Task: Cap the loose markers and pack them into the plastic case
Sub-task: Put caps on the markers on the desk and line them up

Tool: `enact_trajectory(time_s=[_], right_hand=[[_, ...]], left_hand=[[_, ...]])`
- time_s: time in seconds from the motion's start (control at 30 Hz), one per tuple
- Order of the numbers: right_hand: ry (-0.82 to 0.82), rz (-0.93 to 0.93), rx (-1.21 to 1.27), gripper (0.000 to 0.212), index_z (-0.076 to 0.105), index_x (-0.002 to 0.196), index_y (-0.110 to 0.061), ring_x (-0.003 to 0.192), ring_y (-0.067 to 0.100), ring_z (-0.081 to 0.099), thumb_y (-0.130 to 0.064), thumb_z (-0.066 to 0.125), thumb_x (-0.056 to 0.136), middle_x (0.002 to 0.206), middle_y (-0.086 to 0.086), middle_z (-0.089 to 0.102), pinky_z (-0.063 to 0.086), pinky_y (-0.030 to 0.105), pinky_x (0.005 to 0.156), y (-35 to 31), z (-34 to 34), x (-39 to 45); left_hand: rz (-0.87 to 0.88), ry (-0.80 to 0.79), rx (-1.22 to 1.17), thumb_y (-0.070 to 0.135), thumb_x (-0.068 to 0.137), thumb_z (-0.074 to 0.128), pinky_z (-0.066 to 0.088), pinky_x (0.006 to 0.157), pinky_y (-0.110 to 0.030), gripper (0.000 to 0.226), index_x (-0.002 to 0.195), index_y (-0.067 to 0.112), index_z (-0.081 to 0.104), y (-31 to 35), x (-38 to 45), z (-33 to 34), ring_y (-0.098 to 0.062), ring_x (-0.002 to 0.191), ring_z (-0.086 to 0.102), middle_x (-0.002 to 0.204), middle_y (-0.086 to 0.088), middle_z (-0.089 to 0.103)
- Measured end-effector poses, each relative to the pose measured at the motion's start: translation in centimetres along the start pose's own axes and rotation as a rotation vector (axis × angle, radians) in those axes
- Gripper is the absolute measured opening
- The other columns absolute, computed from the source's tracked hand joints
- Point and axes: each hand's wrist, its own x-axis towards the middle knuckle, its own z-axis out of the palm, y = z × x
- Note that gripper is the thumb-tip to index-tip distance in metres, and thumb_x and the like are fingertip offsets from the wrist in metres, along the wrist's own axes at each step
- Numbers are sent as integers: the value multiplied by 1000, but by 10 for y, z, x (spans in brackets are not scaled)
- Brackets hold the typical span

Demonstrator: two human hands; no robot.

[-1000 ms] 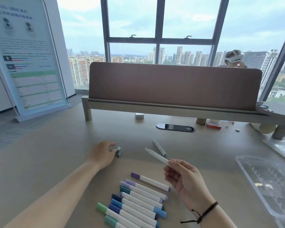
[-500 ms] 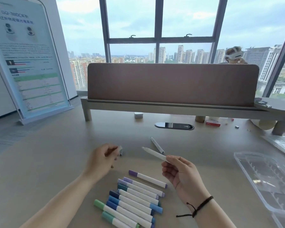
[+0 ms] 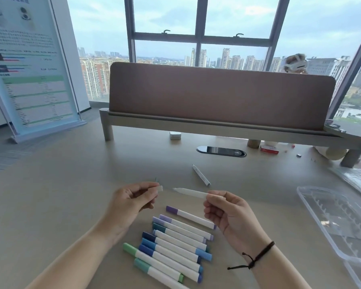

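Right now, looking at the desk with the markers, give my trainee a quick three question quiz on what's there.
1. True or false: the marker in the right hand already has its cap on.
2. What is the left hand pinching?
3. Where is the plastic case? A) under the capped markers B) at the right of the desk, open and holding no markers C) in the left hand

Key
1. False: its tip is bare and points at the left hand.
2. A small pale cap, just short of the tip.
3. B
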Motion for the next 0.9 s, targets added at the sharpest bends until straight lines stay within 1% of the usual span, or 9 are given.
enact_trajectory(time_s=[0.17,0.27,0.33,0.47,0.63,0.73,0.83,0.9], right_hand=[[-33,-19,-13,21,66,86,2,55,21,61,-4,72,67,69,18,64,56,27,54,1,4,-2],[-40,-31,-21,32,67,86,2,55,22,61,-10,78,59,69,19,64,56,28,54,1,6,-4],[-45,-33,-27,35,67,86,3,55,22,61,-11,79,56,69,19,64,55,28,54,1,6,-5],[-54,-32,-38,25,66,89,5,56,23,60,-4,72,67,70,20,63,55,28,55,0,7,-6],[-53,-41,-47,22,66,88,5,55,22,60,-4,71,68,69,19,64,55,27,54,-3,8,-7],[-51,-47,-46,21,67,87,4,54,22,60,-3,71,68,68,18,64,55,27,54,-3,7,-7],[-57,-43,-44,20,67,86,4,54,22,60,-3,71,68,68,19,63,55,27,54,-3,7,-8],[-66,-40,-58,19,68,85,4,55,24,59,-3,71,68,69,20,63,55,28,54,-3,8,-8]], left_hand=[[17,-50,-4,4,83,70,59,68,-26,14,95,8,78,4,-4,0,-17,69,63,79,-15,71],[34,-95,22,16,78,73,59,70,-26,18,94,13,79,7,-7,0,-18,70,64,80,-16,73],[47,-112,56,24,72,74,58,71,-28,23,93,15,80,8,-9,0,-20,70,63,81,-20,72],[52,-116,102,27,73,73,58,76,-34,27,96,14,79,9,-11,1,-24,72,63,84,-22,72],[60,-102,104,27,72,73,56,81,-41,27,96,14,79,11,-13,2,-24,72,63,83,-21,72],[63,-100,103,29,72,73,57,79,-38,25,93,17,80,11,-14,2,-24,72,63,81,-19,72],[65,-103,107,28,72,73,58,75,-34,27,94,16,79,12,-14,3,-24,71,63,81,-20,71],[62,-132,136,29,72,72,58,73,-31,28,96,14,78,13,-16,3,-24,70,64,80,-19,72]])
